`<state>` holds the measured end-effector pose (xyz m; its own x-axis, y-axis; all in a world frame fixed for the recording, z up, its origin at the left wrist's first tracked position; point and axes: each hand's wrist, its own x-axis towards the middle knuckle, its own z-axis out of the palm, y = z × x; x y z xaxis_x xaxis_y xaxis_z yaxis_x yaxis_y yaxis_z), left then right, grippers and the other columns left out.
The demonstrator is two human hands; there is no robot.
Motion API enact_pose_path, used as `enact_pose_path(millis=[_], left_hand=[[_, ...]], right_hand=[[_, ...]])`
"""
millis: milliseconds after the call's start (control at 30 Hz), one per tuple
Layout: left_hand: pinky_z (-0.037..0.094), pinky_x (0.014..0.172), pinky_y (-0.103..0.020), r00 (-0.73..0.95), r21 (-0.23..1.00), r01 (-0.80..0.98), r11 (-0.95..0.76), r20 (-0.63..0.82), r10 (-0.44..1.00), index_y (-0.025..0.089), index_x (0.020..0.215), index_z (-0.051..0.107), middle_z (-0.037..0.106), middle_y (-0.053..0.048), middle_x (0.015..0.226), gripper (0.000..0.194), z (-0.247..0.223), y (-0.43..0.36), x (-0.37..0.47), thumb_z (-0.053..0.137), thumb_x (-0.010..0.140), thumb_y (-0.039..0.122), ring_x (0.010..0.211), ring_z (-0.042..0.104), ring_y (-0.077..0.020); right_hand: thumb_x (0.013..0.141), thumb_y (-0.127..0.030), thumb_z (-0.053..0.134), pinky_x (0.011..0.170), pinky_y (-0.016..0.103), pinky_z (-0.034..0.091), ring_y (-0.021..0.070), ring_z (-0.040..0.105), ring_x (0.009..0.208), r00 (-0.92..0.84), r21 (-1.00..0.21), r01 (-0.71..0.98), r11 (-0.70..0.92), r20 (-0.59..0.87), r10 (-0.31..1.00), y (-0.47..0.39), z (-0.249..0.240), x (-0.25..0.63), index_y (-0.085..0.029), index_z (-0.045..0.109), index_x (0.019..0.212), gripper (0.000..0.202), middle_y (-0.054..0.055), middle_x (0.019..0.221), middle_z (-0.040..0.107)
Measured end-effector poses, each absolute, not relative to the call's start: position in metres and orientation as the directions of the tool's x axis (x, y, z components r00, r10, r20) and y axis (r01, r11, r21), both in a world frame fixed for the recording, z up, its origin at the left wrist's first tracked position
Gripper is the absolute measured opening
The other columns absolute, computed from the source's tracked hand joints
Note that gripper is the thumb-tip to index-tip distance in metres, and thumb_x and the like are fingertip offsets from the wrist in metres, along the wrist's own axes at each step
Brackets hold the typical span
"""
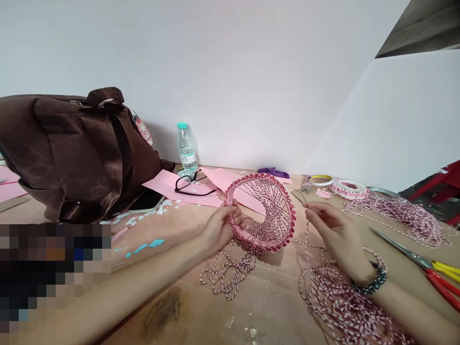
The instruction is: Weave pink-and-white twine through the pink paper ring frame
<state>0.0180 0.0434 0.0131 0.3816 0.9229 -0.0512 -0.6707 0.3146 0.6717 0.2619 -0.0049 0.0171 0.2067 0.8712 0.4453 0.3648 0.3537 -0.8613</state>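
Observation:
My left hand [227, 223] is closed around the left rim of a round pink hoop [292, 218], holding it tilted above the table. Red-and-white cord is strung across the hoop in a web, and dark pink loops line its edge. To the right, my right hand [332, 235] pinches a thin dark piece, perhaps a needle or wire, too fine to make out. Red-and-white cord [306, 235] hangs below those fingers. Loose loops of the same cord [230, 275] lie under the hoop, and a large heap of cord [345, 302] lies beneath my right forearm.
Red- and yellow-handled scissors [427, 263] lie at right, near another cord pile [413, 218] and a second hoop [348, 188]. Behind are pink sheets [161, 184], black-framed glasses [194, 192] and a water bottle [186, 148]. A brown bag [79, 153] and a phone [146, 202] sit left.

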Motion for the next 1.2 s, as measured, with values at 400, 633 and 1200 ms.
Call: enact_pose_path(millis=[400,633,1200], left_hand=[[0.036,0.05,-0.02,0.419,0.62,-0.688,0.377,-0.085,0.904,0.014,0.07,0.046,0.033,0.005,0.054,0.012,0.014,0.045,0.017,0.049,0.081,0.01,0.047,0.035,-0.0069],[0.038,0.045,-0.019,0.421,0.556,-0.719,0.417,-0.129,0.898,0.012,0.071,0.052,0.035,0.004,0.053,0.013,0.019,0.047,0.014,0.043,0.078,0.005,0.044,0.037,-0.0069],[0.037,0.044,-0.019,0.489,0.561,-0.677,0.476,-0.139,0.861,0.014,0.067,0.051,0.034,0.004,0.052,0.011,0.017,0.047,0.012,0.046,0.075,0.007,0.043,0.037,-0.0076]], right_hand=[[0.079,-0.016,0.064,0.065,0.037,0.047,0.0203,0.06,0.072,0.085,-0.561,0.539,0.629,0.779,0.622,-0.018,0.035,0.26,-0.028,0.071,0.089,0.017,0.003,0.078,0.066],[0.081,-0.024,0.063,0.061,0.031,0.049,0.0164,0.061,0.07,0.151,-0.724,0.484,0.491,0.622,0.768,-0.019,0.033,0.251,-0.026,0.072,0.084,0.009,0.002,0.078,0.069],[0.081,-0.022,0.063,0.063,0.029,0.049,0.0148,0.062,0.073,0.035,-0.744,0.415,0.523,0.588,0.808,-0.022,0.039,0.243,-0.029,0.073,0.083,0.012,0.001,0.079,0.07]])
